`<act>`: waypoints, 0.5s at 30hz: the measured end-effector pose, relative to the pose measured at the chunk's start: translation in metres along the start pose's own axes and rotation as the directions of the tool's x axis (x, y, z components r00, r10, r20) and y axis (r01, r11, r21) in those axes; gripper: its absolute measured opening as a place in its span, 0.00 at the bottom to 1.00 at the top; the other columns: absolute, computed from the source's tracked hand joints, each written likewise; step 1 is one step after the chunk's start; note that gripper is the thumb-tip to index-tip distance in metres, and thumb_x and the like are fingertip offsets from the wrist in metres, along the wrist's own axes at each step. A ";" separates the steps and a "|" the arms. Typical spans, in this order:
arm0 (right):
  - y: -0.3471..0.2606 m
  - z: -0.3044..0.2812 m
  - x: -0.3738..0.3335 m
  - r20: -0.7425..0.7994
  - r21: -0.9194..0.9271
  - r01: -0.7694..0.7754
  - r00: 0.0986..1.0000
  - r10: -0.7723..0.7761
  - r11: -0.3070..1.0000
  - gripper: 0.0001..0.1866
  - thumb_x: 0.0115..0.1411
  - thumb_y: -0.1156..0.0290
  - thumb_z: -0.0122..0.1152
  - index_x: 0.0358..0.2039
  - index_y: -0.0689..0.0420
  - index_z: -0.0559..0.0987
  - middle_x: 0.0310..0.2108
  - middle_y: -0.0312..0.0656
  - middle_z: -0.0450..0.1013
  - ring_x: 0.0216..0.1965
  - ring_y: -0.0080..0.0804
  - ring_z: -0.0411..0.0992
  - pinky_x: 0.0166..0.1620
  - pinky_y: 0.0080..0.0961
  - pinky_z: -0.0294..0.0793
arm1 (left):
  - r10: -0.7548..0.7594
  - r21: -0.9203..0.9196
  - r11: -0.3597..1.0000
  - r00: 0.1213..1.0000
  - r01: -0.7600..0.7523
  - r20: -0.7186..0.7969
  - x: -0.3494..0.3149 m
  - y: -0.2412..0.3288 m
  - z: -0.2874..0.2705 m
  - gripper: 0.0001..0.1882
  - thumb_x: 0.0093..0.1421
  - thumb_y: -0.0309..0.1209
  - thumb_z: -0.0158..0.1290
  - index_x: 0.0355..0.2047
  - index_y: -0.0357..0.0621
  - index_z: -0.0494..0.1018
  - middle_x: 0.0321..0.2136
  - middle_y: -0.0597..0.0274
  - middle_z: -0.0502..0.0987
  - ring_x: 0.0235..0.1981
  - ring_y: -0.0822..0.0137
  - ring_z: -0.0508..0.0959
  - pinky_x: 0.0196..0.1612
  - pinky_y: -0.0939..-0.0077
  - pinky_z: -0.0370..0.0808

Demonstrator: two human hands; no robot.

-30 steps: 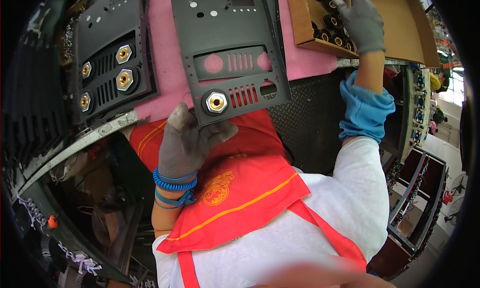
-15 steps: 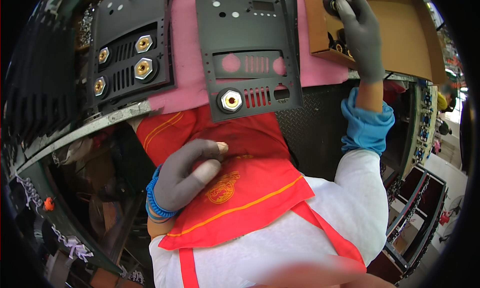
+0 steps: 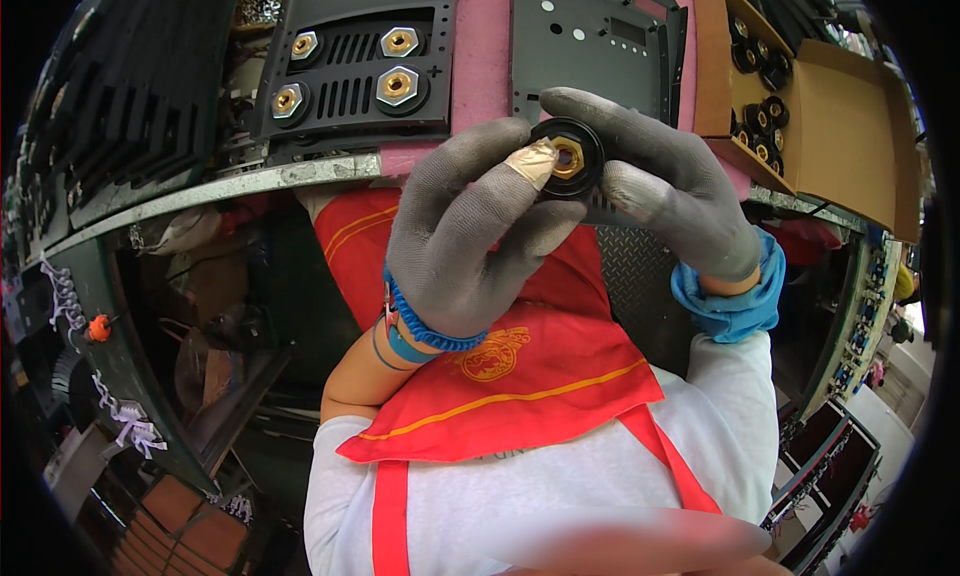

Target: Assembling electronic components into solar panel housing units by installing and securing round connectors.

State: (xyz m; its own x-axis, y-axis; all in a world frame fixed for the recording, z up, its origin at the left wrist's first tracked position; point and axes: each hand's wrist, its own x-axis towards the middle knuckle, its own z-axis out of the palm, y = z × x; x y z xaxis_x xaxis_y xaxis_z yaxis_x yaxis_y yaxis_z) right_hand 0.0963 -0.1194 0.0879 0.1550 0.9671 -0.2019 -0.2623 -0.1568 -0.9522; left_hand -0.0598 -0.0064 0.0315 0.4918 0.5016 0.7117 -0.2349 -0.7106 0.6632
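Observation:
Both of my grey-gloved hands hold one round black panel socket (image 3: 570,158) with a brass hex nut at its centre, in front of the work table. My left hand (image 3: 470,231) has its taped fingertip against the brass nut. Round the right side of the black rim, my right hand (image 3: 685,181) grips with thumb and fingers. Behind the hands lies a dark metal panel (image 3: 590,66), its lower part covered by them. To the left, another dark panel (image 3: 350,71) carries several fitted sockets with silver hex nuts and brass centres.
At the right, an open cardboard box (image 3: 715,66) contains several black-and-brass sockets (image 3: 765,116). Pink matting (image 3: 480,51) covers the table (image 3: 250,181) under the panels. Dark panels (image 3: 110,96) stand in a row at far left. Coiled cords hang below the table's left side.
My right hand has come back from the cardboard box with a socket. My left hand has risen from my lap to meet it, and both now hold it. The view has shifted right.

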 end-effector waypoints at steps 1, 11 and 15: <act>0.001 -0.002 0.002 -0.032 -0.103 0.036 0.999 -0.039 0.994 0.25 0.65 0.68 0.53 0.61 0.63 0.65 0.48 0.46 0.72 0.48 0.27 0.73 0.50 0.25 0.77 | -0.001 -0.002 1.000 1.000 0.001 0.002 0.000 0.000 0.000 0.21 0.47 0.33 0.69 0.41 0.41 0.76 0.46 0.50 0.75 0.43 0.59 0.78 0.43 0.74 0.79; 0.023 0.035 0.003 -0.315 0.077 0.091 0.947 -0.062 0.993 0.14 0.66 0.67 0.54 0.46 0.63 0.72 0.37 0.37 0.72 0.36 0.18 0.70 0.41 0.17 0.73 | -0.174 -0.325 0.933 0.985 0.157 -0.023 -0.015 -0.010 0.008 0.21 0.46 0.29 0.69 0.39 0.38 0.75 0.48 0.43 0.74 0.44 0.56 0.79 0.43 0.70 0.80; 0.040 0.032 0.005 -0.238 -0.456 0.476 0.749 -0.619 0.752 0.11 0.61 0.72 0.59 0.44 0.59 0.76 0.42 0.41 0.71 0.39 0.28 0.71 0.45 0.23 0.71 | -0.402 -0.645 0.689 0.915 0.332 0.042 -0.016 0.009 0.001 0.18 0.47 0.22 0.67 0.38 0.34 0.73 0.47 0.44 0.76 0.46 0.59 0.79 0.46 0.69 0.78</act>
State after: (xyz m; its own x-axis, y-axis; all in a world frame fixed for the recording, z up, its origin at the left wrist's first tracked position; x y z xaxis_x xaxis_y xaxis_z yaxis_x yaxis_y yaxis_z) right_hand 0.0557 -0.1147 0.0563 0.5049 0.7735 0.3832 0.3107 0.2513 -0.9167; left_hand -0.0692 -0.0214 0.0262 0.5792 0.7237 0.3752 -0.5392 -0.0050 0.8421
